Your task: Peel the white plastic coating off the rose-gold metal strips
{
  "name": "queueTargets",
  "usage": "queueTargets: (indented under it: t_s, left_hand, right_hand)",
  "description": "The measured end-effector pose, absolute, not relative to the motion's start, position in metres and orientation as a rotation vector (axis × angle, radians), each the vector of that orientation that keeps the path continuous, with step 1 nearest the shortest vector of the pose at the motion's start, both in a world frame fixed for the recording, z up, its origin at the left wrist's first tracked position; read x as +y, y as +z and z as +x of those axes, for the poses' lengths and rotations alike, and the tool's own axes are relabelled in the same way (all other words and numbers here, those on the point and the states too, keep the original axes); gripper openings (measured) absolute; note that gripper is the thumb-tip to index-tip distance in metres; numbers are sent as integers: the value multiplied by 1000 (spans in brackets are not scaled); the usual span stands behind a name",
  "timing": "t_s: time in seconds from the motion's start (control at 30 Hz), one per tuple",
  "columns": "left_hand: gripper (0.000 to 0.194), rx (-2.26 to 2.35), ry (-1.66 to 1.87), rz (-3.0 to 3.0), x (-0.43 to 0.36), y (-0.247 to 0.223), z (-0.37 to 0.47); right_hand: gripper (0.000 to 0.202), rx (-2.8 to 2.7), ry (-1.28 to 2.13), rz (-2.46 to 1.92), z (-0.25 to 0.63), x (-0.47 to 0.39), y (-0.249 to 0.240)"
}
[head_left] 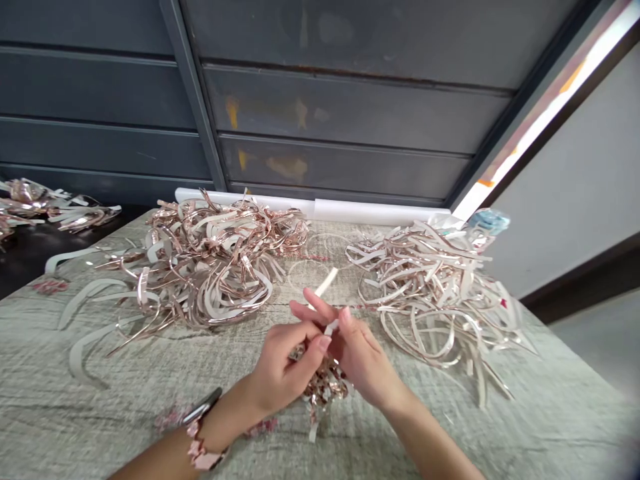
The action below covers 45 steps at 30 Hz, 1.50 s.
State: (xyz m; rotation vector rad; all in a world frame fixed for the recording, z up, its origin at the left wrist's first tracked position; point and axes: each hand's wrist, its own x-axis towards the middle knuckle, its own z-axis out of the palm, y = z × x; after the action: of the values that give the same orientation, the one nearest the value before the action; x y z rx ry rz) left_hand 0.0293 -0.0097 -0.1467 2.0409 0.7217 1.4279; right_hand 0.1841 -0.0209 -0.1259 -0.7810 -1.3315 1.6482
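My left hand [287,363] and my right hand [363,353] meet low in the middle of the head view. Between their thumbs and fingers runs a narrow white ribbon strip [331,327], pinched by both. Its pale free end [327,283] sticks up past the fingers toward the far side. Under the hands hangs a bunch of curled rose-gold ribbon [327,387], partly hidden by the palms. Left of my hands lies a large tangled pile of rose-gold and white ribbon strips [215,260]; a second, looser ribbon pile [430,287] lies to the right.
The wood-patterned table [165,400] carries everything. White rolls [380,211] lie along its back edge before a dark panelled wall [340,100]. A clear and blue plastic packet [487,223] rests at the back right. More shiny ribbon [45,203] sits on a dark surface at far left.
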Motion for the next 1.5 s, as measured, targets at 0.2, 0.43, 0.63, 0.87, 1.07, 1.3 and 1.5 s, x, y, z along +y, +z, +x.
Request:
queueTargets:
  t_s: [0.2,0.43,0.63,0.87,1.07,1.3,1.5]
  left_hand:
    - [35,482,1132,1742,-15,-131,23]
    - [32,501,1045,1705,-25,-149,32]
    - [29,499,1030,1668,-34,-161,44]
    - [31,520,926,1816,-31,-165,47]
    - [31,550,973,2008,-28,-160,47]
    - [39,378,1466,2115,-26,-170,35]
    - [34,816,1300,1902,-9,-150,26]
  right_hand:
    - [76,-1563,1634,-730,186,-28,-118]
    - [68,-1399,1595,-986,184,-40,-125]
    - [68,-1187,1602,-846,186,-36,-126]
    - [52,-785,1634,-510,188,-28,-102]
    - [50,-603,1666,-421,205,-22,-97]
    - [51,-786,1616,-381,215,-16,-93]
    - [59,-1228,1747,-486,202,-26,-107]
